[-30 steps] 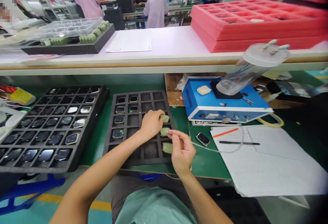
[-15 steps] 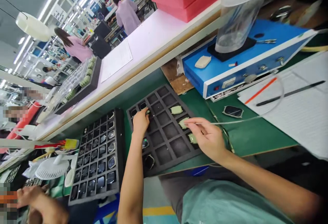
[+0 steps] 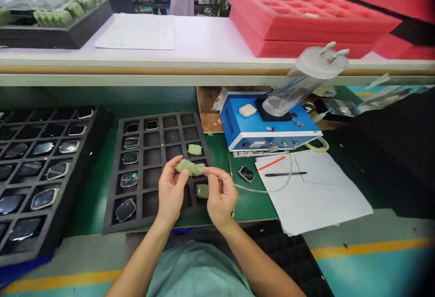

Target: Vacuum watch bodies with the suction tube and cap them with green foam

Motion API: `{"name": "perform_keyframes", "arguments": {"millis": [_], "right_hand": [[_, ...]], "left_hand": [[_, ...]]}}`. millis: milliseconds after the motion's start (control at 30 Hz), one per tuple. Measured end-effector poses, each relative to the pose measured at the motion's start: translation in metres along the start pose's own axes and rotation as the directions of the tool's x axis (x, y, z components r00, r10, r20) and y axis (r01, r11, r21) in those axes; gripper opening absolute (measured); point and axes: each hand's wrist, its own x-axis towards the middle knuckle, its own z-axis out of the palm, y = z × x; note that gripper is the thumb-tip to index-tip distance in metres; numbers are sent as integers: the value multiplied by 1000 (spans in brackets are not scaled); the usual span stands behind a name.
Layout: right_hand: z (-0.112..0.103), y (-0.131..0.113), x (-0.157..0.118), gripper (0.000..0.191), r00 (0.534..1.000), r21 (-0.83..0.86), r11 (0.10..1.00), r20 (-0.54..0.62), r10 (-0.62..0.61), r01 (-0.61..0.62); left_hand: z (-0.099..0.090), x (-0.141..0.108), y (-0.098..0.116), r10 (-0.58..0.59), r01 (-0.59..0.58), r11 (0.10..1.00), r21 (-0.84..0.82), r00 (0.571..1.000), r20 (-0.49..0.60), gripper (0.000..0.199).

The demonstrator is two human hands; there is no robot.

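Green plastic piece [image 3: 186, 167] in the head view, pinched between thumb and fingers of the left hand [image 3: 171, 192], just above the dark foam tray [image 3: 110, 197]: a closed grip, the piece's far end poking out past the fingertips. Right hand [image 3: 220, 195] closed as well, thumb and fingers pinching a thin clear tube [image 3: 261, 190], its tip at the near side of a second green piece [image 3: 200, 169] and just beside the held one. Whether tip and piece touch, too small to tell.

Two more green pieces in the tray's right-hand column, one [image 3: 195, 149] beyond the hands and one [image 3: 202, 191] nearer the body, the latter just past the right hand. Six dark watch bodies in the tray's left columns, one [image 3: 129, 180] showing a small green light. So far, then, four green pieces out on the tray or in hand, the six watches apart from them.

Left of the tray, a larger tray [image 3: 50, 161] of watch faces. Right of it, a loose watch [image 3: 246, 173] on the green mat, then a blue box [image 3: 238, 129] under a clear jar [image 3: 302, 93], and paper [image 3: 316, 197] with a pen [image 3: 285, 174] on top.
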Motion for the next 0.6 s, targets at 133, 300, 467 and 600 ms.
{"name": "perform_keyframes", "arguments": {"millis": [133,300,467,600], "right_hand": [[0,1,-2,13,1000,51,999,3,2,-2],[0,0,0,13,1000,45,999,7,2,-2],[-1,-2,3,15,1000,29,1000,2,12,-12],[-1,-1,4,15,1000,16,1000,0,20,-20]], "left_hand": [[-2,-5,-7,4,-4,1000,10,1000,-20,40],[-2,-8,-12,-25,25,999,-24,999,-23,38],[-2,-8,-15,-22,21,999,-35,1000,-22,37],[-2,-8,-16,3,-3,999,-44,1000,-8,35]]}}
